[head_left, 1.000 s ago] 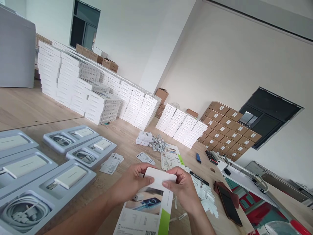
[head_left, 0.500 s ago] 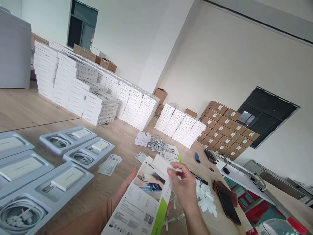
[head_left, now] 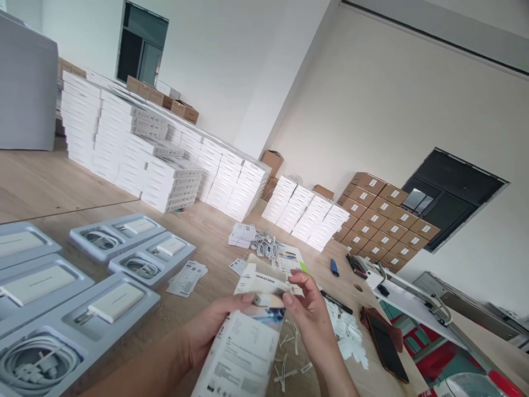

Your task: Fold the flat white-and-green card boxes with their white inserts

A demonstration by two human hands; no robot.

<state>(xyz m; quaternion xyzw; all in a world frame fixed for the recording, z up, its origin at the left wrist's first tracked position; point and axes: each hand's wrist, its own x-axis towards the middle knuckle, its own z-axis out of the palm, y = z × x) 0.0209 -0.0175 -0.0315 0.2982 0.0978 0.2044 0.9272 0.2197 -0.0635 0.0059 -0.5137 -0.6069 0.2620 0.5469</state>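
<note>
A printed white box (head_left: 243,347) with a product picture stands tilted between my hands, its upper end bent or flexed and a flap raised. My left hand (head_left: 210,322) grips its left side, thumb on the printed face. At the upper right edge, my right hand (head_left: 308,306) pinches the box with thumb and fingers. To the left lie grey-white trays (head_left: 152,251), each with a white charger (head_left: 115,302) and a coiled cable (head_left: 37,364). Small printed cards (head_left: 187,277) rest beside the trays.
Stacked white boxes (head_left: 173,182) line the far table. Bundled cables (head_left: 265,244) and small white boxes (head_left: 242,234) sit beyond my hands. At right are white paper pieces (head_left: 349,336), a black pen (head_left: 336,302), a phone (head_left: 387,348), a blue object (head_left: 334,267) and a red-capped bottle (head_left: 467,385).
My left thumb has come over onto the box's printed face. The box's upper part has bent, and its green edge has turned out of sight. My right hand still holds the upper right edge.
</note>
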